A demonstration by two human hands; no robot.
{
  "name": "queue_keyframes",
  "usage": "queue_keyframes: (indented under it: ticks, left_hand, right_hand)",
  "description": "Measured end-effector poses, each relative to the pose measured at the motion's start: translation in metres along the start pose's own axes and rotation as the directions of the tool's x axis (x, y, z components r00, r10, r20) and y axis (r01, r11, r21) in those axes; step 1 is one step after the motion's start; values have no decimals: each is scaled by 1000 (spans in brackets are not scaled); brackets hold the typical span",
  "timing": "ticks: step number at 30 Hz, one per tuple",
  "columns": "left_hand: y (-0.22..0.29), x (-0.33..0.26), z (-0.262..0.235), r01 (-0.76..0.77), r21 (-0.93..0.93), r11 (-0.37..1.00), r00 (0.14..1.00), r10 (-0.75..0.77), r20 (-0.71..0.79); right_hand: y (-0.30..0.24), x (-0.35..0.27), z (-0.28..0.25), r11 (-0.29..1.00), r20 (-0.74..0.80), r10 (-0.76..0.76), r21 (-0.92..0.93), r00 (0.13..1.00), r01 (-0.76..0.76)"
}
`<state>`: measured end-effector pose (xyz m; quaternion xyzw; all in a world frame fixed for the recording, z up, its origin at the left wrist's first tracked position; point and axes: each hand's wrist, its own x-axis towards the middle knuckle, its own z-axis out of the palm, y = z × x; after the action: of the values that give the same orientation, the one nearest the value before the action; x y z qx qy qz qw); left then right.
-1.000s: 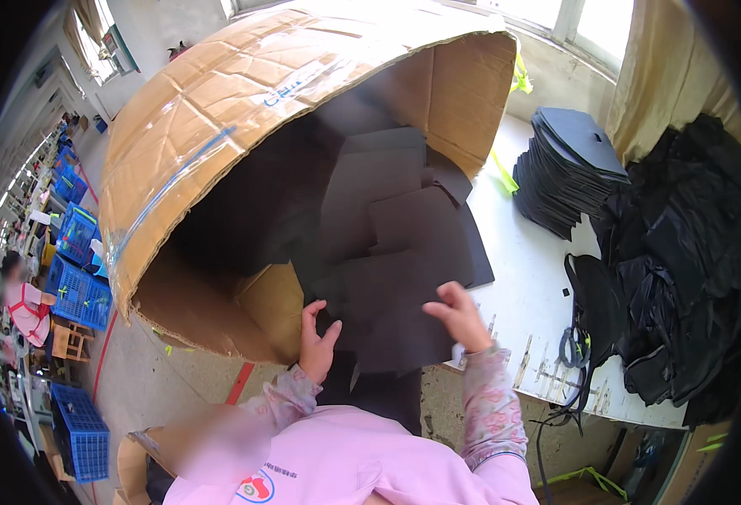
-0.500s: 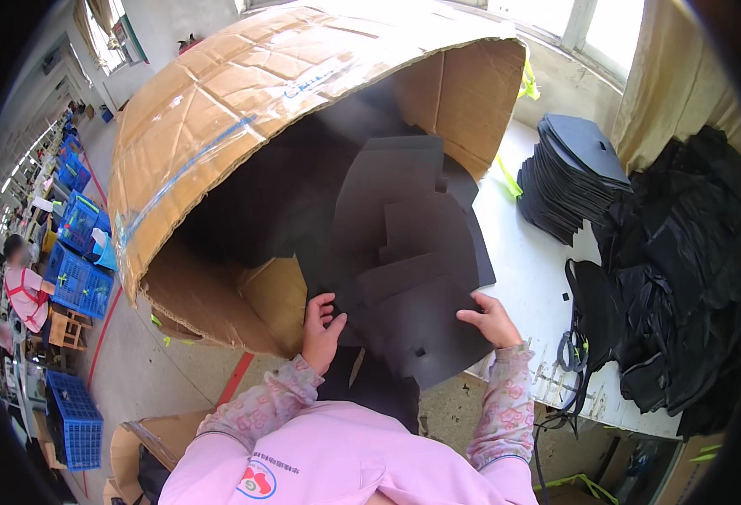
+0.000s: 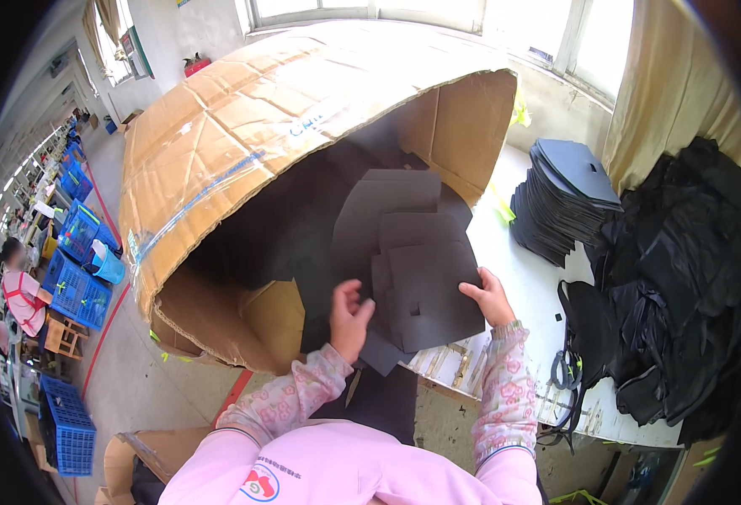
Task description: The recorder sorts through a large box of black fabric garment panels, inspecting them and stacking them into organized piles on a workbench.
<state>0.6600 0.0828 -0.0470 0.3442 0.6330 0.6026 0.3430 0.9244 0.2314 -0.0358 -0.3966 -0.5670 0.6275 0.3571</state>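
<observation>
Sheets (image 3: 425, 278) drawn further out of the box (image 3: 244, 160) since a moment ago, now over the surface (image 3: 522, 286) edge. My left hand (image 3: 349, 318) grips their lower left edge; my right hand (image 3: 490, 296) holds the right edge, fingers seemingly curled. Stack (image 3: 564, 198) and bags (image 3: 682, 278) lie to the right.

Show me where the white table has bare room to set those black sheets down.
The white table is bare between the big tipped brown cardboard box, the neat stack of black cut sheets and the right hand. Its right side is crowded with heaped black fabric. The left hand grips the loose black sheets.
</observation>
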Motion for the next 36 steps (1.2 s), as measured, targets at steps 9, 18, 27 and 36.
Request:
queue_keyframes:
  ticks: [9,18,27,36]
  left_hand:
    - [45,119,9,-262,-164,951,939,291,184]
    - [115,37,20,-633,318,705,734,678,-43]
    - [87,-46,100,-947,110,302,316,809,496]
    - [86,-58,108,-797,157,583,500,492,713]
  right_hand:
    - [19,-36,-23,969,-130,-20,242,991,51]
    - [8,-101,-24,965,-469,-53,205,881,167]
    - [20,-117,70,766,-677,-76,431,732,477]
    - [15,-121,78,799,-762,-117,308,636,516]
